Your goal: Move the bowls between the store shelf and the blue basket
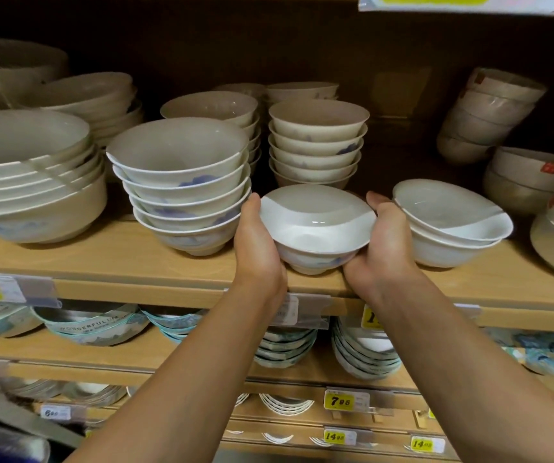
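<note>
A white bowl (315,225) with a faint blue pattern sits at the front edge of the wooden store shelf (128,259). My left hand (258,248) holds its left side and my right hand (382,242) holds its right side, thumbs at the rim. Its foot seems to touch the shelf board. The blue basket is out of sight.
A tall stack of bowls (182,188) stands just left of my hands, a short stack (449,225) just right, and another stack (317,145) right behind. Wide bowls (31,188) fill the far left. Lower shelves hold more dishes and yellow price tags (339,401).
</note>
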Demonstrator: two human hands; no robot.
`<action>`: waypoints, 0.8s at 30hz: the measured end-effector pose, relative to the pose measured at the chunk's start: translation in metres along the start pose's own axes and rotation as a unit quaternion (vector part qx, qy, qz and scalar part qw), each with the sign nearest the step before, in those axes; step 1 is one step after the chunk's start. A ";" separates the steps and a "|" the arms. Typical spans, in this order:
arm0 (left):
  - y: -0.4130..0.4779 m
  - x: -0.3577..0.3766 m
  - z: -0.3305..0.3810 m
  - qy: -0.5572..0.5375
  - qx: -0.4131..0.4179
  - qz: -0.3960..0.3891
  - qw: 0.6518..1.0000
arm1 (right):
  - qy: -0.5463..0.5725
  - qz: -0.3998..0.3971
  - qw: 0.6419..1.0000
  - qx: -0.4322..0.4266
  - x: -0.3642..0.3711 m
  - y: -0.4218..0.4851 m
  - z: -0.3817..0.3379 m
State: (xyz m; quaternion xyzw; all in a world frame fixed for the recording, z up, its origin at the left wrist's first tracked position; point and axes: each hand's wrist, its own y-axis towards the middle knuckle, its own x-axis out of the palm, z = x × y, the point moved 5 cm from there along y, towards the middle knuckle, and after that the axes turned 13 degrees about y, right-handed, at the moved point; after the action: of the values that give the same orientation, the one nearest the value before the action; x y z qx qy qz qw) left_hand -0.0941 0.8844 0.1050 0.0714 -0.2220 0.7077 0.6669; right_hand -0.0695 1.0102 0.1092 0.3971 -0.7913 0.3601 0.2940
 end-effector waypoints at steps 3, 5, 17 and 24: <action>-0.004 -0.002 0.001 0.011 0.011 -0.009 1.000 | 0.015 0.000 1.000 -0.001 -0.003 0.002 -0.001; -0.008 -0.006 0.002 0.014 0.014 -0.028 0.999 | 0.016 -0.014 1.000 -0.009 -0.002 0.000 -0.003; -0.083 -0.034 0.013 0.059 -0.049 -0.063 0.995 | -0.052 -0.010 0.998 0.035 -0.004 -0.073 -0.016; -0.176 -0.087 0.069 0.116 -0.092 -0.018 0.989 | -0.130 0.027 0.991 0.019 -0.006 -0.162 -0.038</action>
State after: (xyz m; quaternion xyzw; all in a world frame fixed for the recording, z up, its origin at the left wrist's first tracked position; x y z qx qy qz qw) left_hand 0.0727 0.7790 0.1709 -0.0689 -0.2055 0.6754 0.7049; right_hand 0.0766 0.9745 0.1809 0.4245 -0.8263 0.3285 0.1706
